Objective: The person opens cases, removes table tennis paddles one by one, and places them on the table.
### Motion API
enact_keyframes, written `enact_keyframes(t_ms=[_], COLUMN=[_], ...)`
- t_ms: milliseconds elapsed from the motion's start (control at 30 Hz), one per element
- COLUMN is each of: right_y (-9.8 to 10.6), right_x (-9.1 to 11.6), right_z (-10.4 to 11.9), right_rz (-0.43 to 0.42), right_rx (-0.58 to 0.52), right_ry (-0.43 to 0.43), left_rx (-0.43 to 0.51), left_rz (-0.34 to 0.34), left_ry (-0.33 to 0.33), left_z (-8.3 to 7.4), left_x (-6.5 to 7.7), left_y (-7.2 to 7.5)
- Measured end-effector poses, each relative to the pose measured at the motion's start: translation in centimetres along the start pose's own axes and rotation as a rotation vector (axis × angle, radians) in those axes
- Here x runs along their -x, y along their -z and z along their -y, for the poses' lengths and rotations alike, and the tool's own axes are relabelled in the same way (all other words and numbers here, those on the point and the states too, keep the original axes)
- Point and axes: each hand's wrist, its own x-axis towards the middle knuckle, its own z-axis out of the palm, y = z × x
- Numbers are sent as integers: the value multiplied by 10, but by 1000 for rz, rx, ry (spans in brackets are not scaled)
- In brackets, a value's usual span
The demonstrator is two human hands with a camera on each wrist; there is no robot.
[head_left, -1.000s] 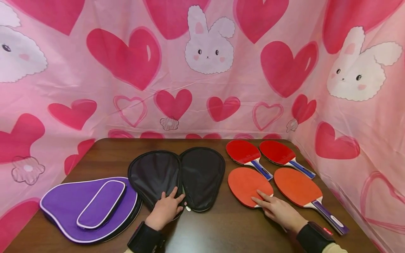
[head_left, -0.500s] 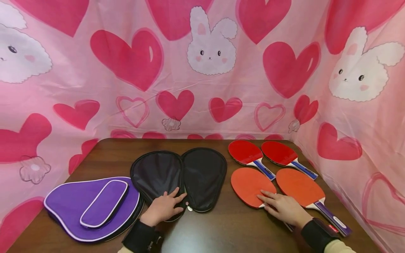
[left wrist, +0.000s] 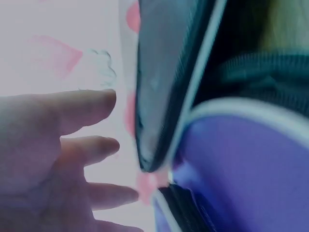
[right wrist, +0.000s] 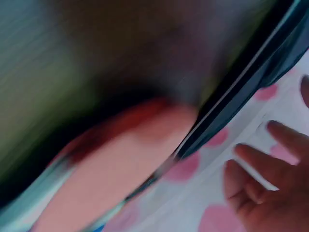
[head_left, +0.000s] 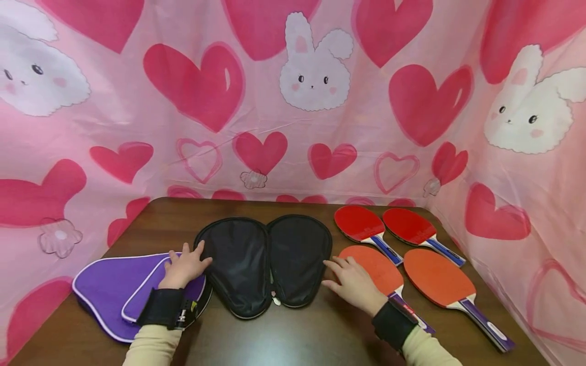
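A black zip case [head_left: 238, 259] lies spread flat mid-table, its two halves side by side, a zip pull at the near end of the fold. My left hand [head_left: 184, 267], fingers spread, hovers at the case's left edge and over a purple paddle case [head_left: 107, 284] with white piping. In the left wrist view the left hand [left wrist: 63, 164] has nothing between its fingers. My right hand [head_left: 352, 282] is between the case's right half and an orange table tennis paddle [head_left: 377, 264], partly covering that paddle. Loosely bent, the right hand [right wrist: 275, 179] holds nothing in the right wrist view.
Two red paddles [head_left: 359, 223] with blue-striped handles lie at the back right. Another orange paddle [head_left: 439, 277] with a purple handle lies near the right table edge. Pink heart-printed cloth [head_left: 256, 112] hangs behind and beside the brown table [head_left: 256, 345].
My left hand has left the lower part of the black case and moved left, over the purple case. My right hand has come off the orange paddle and moved left toward the black case.
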Motion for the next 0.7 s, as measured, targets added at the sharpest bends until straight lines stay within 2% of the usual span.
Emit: enact_keyframes(t_ms=[100, 200, 300, 400, 500, 533, 600, 700], right_y=[-11, -21, -25, -24, -23, -23, -23, -23], right_x=[-10, -17, -22, -25, -25, -25, -25, -24], right_z=[17, 28, 33, 35, 35, 36, 36, 37], right_rz=[108, 193, 251, 271, 286, 292, 303, 312], right_rx=[-20, 12, 18, -5, -8, -7, -4, -1], right_ry=[-36, -66, -92, -97, -90, -87, -84, -85], left_rx=[-7, -17, -28, -25, 0, 5, 40, 137], left_rz=[66, 90, 76, 34, -50, -98, -216, -431], left_ry=[36, 43, 34, 24, 17, 4, -29, -115], left_z=[5, 6, 7, 10, 11, 10, 7, -4], left_x=[-8, -12, -13, -14, -15, -15, -12, -5], left_y=[3, 2, -1, -5, -9, -11, -14, -20])
